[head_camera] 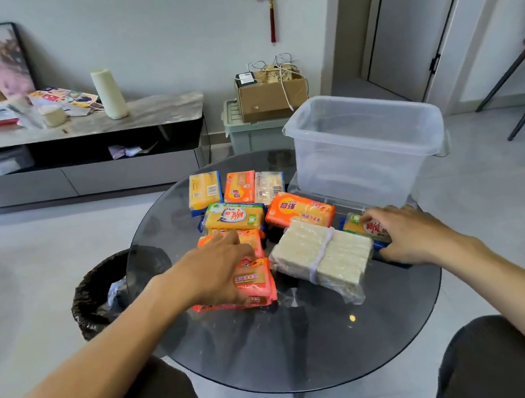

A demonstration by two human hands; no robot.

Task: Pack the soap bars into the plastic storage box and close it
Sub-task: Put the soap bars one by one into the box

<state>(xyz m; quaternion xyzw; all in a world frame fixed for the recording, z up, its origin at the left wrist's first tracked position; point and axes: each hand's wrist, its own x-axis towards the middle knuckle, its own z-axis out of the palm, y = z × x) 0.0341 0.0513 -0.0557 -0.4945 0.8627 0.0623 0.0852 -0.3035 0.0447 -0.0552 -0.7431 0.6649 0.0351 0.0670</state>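
Beside the white soap bundle [324, 254], an orange pack [255, 278] is half hidden under the flat left hand [217, 269], a yellow pack [365, 228] is gripped by the right hand [402, 232], and clear glass table [296, 349] is left nearer.

Soap bars [250, 214] left of box [363, 147] (on table [296, 349])

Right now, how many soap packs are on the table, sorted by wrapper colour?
Orange packs: 4, one partly under the left hand, counting the stack nearest the person as one
Yellow packs: 3, one under the right hand
Pale or clear-wrapped packs: 2
Total: 9 showing; none in the plastic box yet.
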